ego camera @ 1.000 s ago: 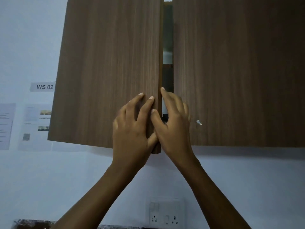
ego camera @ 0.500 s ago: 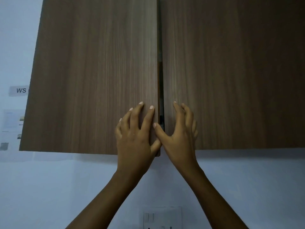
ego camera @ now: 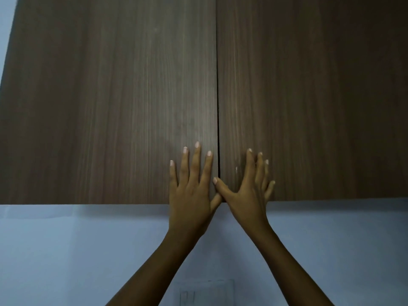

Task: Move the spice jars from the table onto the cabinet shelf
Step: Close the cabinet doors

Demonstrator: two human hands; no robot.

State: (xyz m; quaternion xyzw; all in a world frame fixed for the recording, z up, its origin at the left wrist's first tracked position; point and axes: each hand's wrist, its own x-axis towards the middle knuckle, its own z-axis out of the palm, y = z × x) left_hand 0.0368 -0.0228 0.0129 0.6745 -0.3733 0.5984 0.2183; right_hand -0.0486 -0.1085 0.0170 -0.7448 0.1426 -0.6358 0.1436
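Left hand (ego camera: 189, 195) and right hand (ego camera: 247, 195) spread flat, empty, either side of the centre seam — pressing dark wood-grain cabinet doors (ego camera: 110, 96) flush; jars unseen.

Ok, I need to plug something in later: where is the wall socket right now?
In the head view the wall socket sits low at the bottom centre, on the blue wall below the cabinet doors, framed between the person's two forearms.

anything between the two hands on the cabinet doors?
Head view: only the thin dark seam where the two doors meet runs between the left hand and right hand. No jar or handle shows; lower down, the thumbs overlap.
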